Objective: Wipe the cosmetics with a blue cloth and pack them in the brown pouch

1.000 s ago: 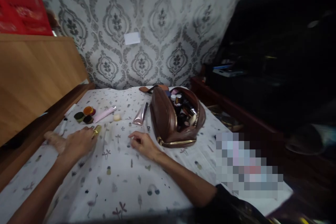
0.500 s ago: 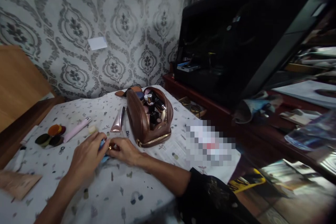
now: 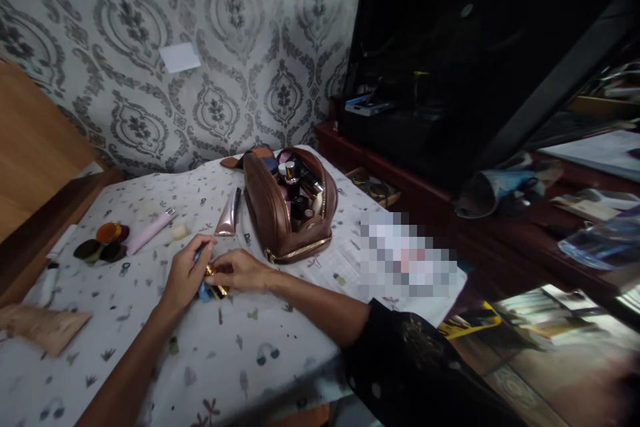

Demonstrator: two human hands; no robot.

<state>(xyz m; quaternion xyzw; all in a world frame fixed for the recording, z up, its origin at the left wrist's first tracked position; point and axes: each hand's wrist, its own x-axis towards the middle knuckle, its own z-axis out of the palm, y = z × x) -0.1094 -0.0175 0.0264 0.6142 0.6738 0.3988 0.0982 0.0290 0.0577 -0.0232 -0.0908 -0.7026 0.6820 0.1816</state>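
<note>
My left hand (image 3: 186,273) and my right hand (image 3: 239,271) meet over the patterned white cloth (image 3: 150,347). Both pinch a small gold item (image 3: 216,289) between their fingertips, with a bit of blue showing under it; I cannot name it. Just behind them stands an open brown cosmetic bag (image 3: 290,208) full of small bottles and tubes. A pink-gold tube (image 3: 228,215) lies left of the bag.
On the cloth at the left lie a pink tube (image 3: 148,232), round colour pads (image 3: 103,243), a small pale jar (image 3: 179,231) and a white pen-like stick (image 3: 49,276). A wooden headboard is at the left. A dark red cabinet with a black screen (image 3: 450,67) stands right.
My left hand picked up the gold item and came to the middle, where my right hand joined it. The camera swung to the right.
</note>
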